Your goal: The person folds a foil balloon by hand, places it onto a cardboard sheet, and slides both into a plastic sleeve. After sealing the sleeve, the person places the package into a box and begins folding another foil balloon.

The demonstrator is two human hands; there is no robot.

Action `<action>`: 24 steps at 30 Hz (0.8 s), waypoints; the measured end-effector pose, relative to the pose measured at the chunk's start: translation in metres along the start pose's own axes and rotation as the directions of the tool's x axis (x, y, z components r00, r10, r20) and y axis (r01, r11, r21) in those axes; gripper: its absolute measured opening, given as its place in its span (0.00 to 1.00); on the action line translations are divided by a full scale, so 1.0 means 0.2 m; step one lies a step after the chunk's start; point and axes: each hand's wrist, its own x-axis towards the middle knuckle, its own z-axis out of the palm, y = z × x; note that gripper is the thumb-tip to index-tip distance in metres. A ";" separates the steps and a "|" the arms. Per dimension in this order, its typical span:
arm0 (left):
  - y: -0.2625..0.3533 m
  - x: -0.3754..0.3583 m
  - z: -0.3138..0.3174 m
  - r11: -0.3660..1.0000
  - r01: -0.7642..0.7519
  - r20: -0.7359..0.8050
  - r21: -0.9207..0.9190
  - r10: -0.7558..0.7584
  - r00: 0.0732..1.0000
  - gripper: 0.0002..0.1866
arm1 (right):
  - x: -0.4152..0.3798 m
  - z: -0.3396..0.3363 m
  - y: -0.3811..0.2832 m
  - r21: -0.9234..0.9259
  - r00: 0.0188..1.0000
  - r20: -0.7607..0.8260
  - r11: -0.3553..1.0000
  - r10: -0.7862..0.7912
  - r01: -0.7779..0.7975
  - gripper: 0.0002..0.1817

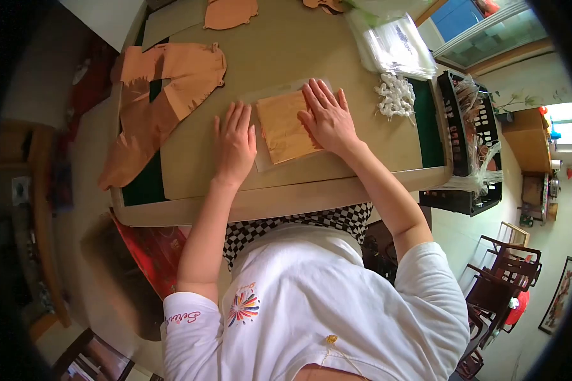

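Observation:
A folded orange-tan piece (283, 130) lies in or on a clear plastic sleeve (267, 166) near the front of the table. My right hand (327, 119) rests flat on the folded piece's right side, its fingers stretched out. Left of the sleeve, my left hand (236, 143) lies palm down on the tabletop, fingers extended and holding nothing. To the far left is a larger unfolded orange-tan piece (187, 70) with a hole, its lower end hanging toward the table's front edge.
A stack of clear plastic bags (397, 47) lies at the back right, with a bunch of white strings (395, 96) below it. Black crates (467, 127) stand beyond the table's right edge. Another orange piece (230, 13) is at the back, and the table's front rim (279, 198) is near my body.

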 end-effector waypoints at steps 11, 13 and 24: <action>-0.05 0.09 -0.05 0.962 -0.271 0.005 0.035 0.271 0.963 0.17 | 0.00 -0.04 -0.02 0.013 0.999 0.013 0.999 -0.038 0.038 0.30; -0.04 0.11 -0.06 0.961 -0.275 -0.026 0.026 0.276 0.961 0.15 | 0.00 -0.05 -0.02 0.019 0.999 0.010 0.999 -0.036 0.036 0.30; 0.07 0.46 -0.09 0.929 0.267 0.293 -0.257 -0.188 0.938 0.16 | 0.00 -0.03 -0.01 0.015 0.999 0.013 0.999 -0.036 0.036 0.31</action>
